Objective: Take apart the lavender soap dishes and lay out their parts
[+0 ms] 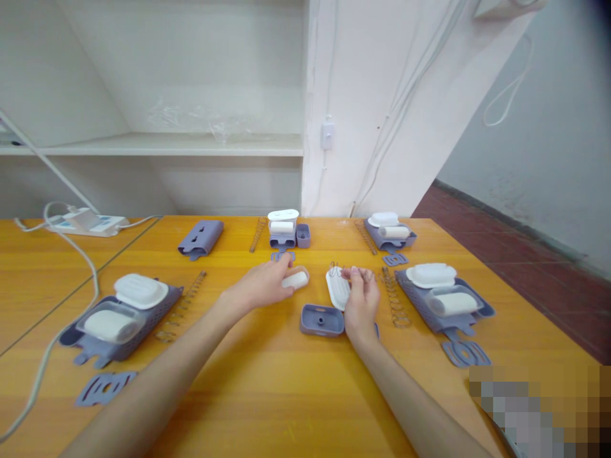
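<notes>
My left hand (270,281) reaches in from the left and closes round a small clear case with a white block inside (296,280), just above the table. My right hand (361,306) pinches a thin metal coil spring (338,270), held roughly level. Under the spring, partly behind my right hand, is a ribbed white oval lid (338,289). Between my forearms sits an open grey-purple tray (321,320) with a small post in its middle. Another grey-purple piece (377,330) is mostly hidden by my right wrist.
Similar sets of grey-purple shells, white lids and clear cases stand at left (143,291), right (432,276) and back. Loose springs (184,308) and flat slotted plates (105,388) lie beside them. A power strip (88,222) and white cable occupy the left. Lower right is pixelated.
</notes>
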The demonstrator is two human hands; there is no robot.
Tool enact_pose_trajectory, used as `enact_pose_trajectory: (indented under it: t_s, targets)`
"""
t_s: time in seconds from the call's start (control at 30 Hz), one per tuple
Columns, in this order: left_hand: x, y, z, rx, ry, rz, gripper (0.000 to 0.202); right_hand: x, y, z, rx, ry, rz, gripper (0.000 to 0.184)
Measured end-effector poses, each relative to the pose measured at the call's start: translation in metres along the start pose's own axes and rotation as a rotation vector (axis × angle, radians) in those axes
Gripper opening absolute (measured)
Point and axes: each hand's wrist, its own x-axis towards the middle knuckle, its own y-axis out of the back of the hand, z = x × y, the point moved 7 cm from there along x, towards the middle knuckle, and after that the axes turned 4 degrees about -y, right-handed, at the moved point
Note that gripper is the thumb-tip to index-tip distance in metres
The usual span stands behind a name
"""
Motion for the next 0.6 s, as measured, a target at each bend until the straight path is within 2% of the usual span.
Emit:
enact_pose_trajectory:
  t_s: [0.23, 0.37, 0.47, 0.6]
  targets:
    - [0.003, -0.003, 0.005, 0.051, -0.093, 0.001, 0.039, 0.0, -0.001, 0.003, -0.034, -0.015, -0.024, 0.029]
    - [0.005, -0.001, 0.002, -0.012, -0.146, -0.031, 0.03, 0.0, -0.005, 0.009, 0.071, -0.088, -0.074, 0.029]
    - [0.004, 0.002, -0.003, -0.038, -0.156, -0.052, 0.026, -0.002, -0.011, 0.013, 0.153, -0.16, -0.141, 0.029]
    - [0.003, 0.003, -0.008, -0.024, -0.141, -0.079, 0.027, -0.004, -0.015, 0.013, 0.142, -0.18, -0.165, 0.029]
